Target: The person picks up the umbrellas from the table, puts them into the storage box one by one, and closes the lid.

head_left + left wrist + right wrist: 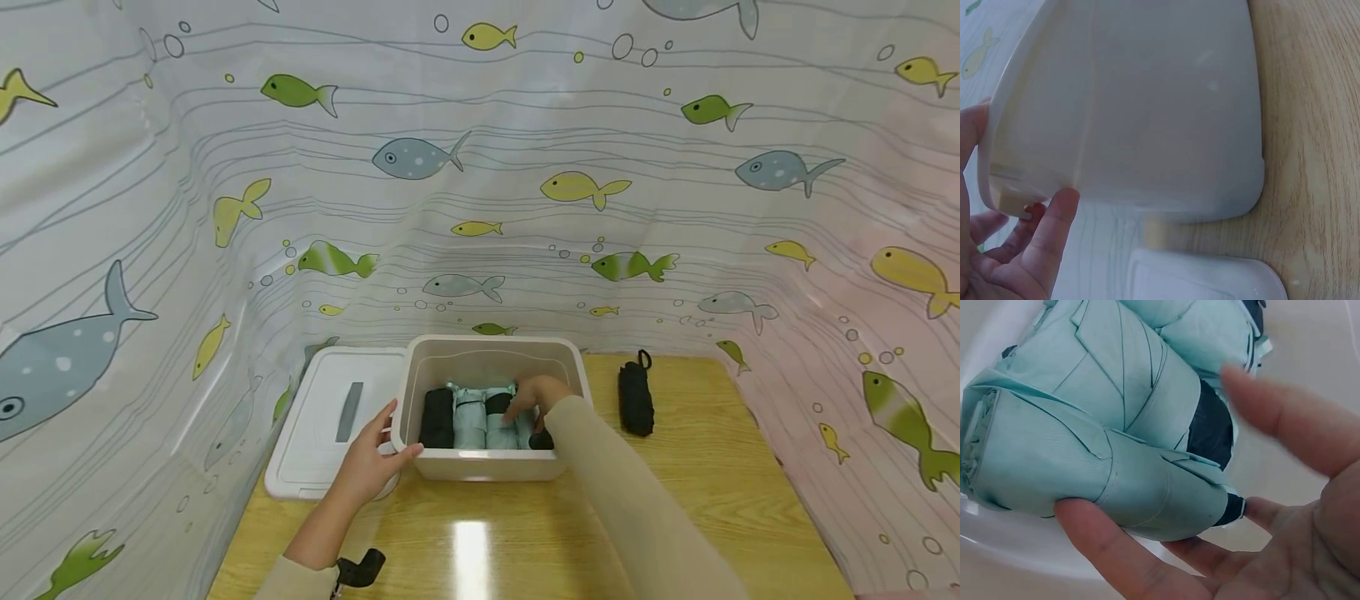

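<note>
A white storage box stands on the table with rolled folding umbrellas side by side inside. A black umbrella lies at its left end, then pale mint umbrellas. My left hand holds the box's left front corner, thumb on the rim and fingers along the outer wall. Inside the box's right part is my right hand. In the right wrist view, its fingers touch the side of a mint umbrella that has a dark tip, while the thumb is raised apart from it.
A white lid with a grey strip lies left of the box, partly beside its wall. Another black folding umbrella with a wrist loop lies right of the box on the wooden table. A fish-patterned curtain surrounds the table's back and sides.
</note>
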